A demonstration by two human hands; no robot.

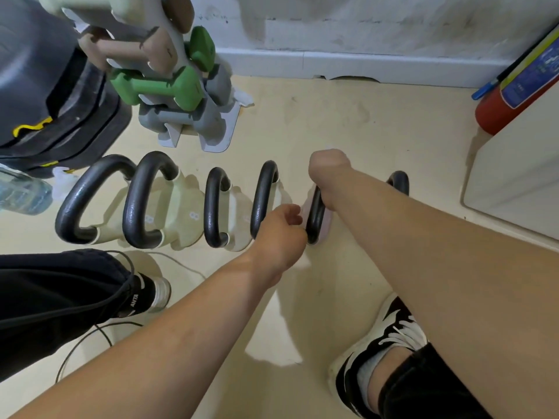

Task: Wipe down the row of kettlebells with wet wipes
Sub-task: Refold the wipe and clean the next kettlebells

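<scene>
Black trousers [45,291], black-and-white sneaker [390,331], black ANTA sock [136,299]

Your right grip [328,167] hides its own fingers; your forearm [408,231] covers most of the far-right kettlebell [398,181]; weight labels [193,216] blur.

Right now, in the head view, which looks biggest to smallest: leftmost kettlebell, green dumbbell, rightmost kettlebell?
1. leftmost kettlebell
2. green dumbbell
3. rightmost kettlebell, though the right arm hides most of it, so its place is unsure.

dumbbell rack [225,127] far left; fire extinguisher [491,111] right; water bottle [21,195] left
</scene>
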